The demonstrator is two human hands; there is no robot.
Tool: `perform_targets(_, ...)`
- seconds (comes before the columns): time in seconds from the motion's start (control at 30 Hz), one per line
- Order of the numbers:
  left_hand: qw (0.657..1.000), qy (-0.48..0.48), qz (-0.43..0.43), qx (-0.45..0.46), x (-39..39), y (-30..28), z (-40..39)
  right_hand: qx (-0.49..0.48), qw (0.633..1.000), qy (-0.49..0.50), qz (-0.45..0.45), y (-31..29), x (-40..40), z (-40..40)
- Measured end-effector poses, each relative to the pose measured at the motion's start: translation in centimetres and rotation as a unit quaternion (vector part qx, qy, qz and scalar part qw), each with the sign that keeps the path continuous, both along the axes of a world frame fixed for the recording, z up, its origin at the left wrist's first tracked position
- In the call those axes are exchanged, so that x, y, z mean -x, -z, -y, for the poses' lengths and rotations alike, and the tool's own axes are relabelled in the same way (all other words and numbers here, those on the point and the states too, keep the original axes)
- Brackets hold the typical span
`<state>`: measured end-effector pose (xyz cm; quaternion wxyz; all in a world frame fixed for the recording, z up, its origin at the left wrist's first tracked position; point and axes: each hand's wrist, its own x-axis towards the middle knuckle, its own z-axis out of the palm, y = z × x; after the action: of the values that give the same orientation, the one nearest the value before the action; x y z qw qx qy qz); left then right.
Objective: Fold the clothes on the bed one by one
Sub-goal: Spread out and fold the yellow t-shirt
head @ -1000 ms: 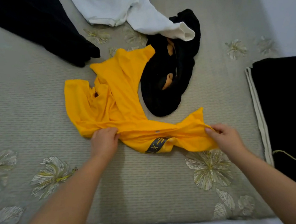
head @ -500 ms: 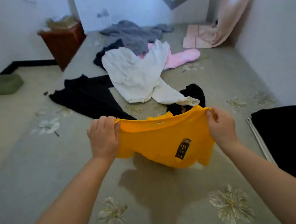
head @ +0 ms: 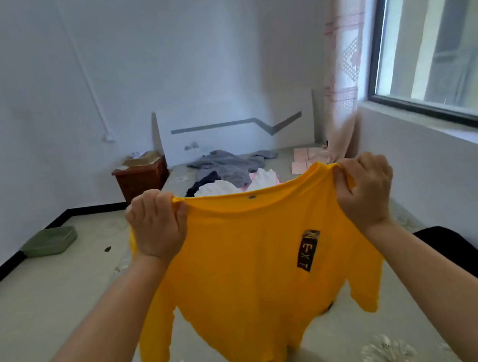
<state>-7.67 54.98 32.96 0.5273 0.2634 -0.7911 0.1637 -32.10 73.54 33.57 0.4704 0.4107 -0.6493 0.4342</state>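
Head view: a bright yellow short-sleeved cotton T-shirt point(head: 253, 273) hangs in the air above the grey-green bed with pale flower print point(head: 338, 347), its long axis vertical, neckline up and hem down, with the hem close above the mattress. The left hand point(head: 156, 223) grips the shirt's left shoulder, fingers curled tight on the bunched fabric; the right hand point(head: 363, 190) does the same at the right shoulder. The cloth is smooth and thin, sagging in soft folds, both sleeves drooping outward. A dark vertical rectangular patch point(head: 308, 250) lettered "NEXT" sits right of the shirt's centre. Behind the shirt's neckline, a heap of grey, white, pink and dark clothes point(head: 230, 171) is partly hidden. Right of the shirt, a black cloth point(head: 466, 257) lies cut off behind the right forearm.
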Motion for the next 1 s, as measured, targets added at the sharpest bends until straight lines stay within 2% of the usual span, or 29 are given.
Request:
perform_targets(0.2, 0.996, -0.043, 0.053, 0.064, -4.2, -1.1, 1.2, -0.031, 0.999, -0.005, -0.006, -0.5, -3.3, 0.8)
perform_targets(0.33, 0.990, -0.060, 0.126, 0.025, -5.0, 1.7, 3.4, -0.097, 0.995, -0.015, -0.001, 2.4, -3.4, 3.4)
perform_targets(0.5, 0.973, -0.097, 0.206, -0.027, -5.1, 8.9, 7.5, -0.192, 0.980, -0.042, 0.009, 9.7, -1.2, 8.8)
perform_targets(0.67, 0.940, -0.101, 0.317, -0.072, -3.8, 16.9, 13.4, -0.293, 0.953, -0.069, 0.045, 19.6, 1.3, 15.4)
perform_targets(0.77, 0.911, -0.087, 0.387, -0.112, -1.8, 21.5, 17.1, -0.366, 0.923, -0.083, 0.080, 24.9, 2.8, 18.8)
perform_targets(0.87, 0.886, -0.091, 0.427, -0.158, 0.5, 26.3, 20.1, -0.457, 0.879, -0.112, 0.083, 29.6, 4.4, 21.1)
perform_targets(0.93, 0.877, -0.092, 0.440, -0.172, 1.8, 29.6, 21.5, -0.497, 0.856, -0.126, 0.072, 32.3, 5.5, 22.4)
perform_targets(1.0, 0.875, -0.093, 0.443, -0.172, 2.7, 32.7, 22.7, -0.511, 0.848, -0.120, 0.073, 34.8, 6.6, 23.6)
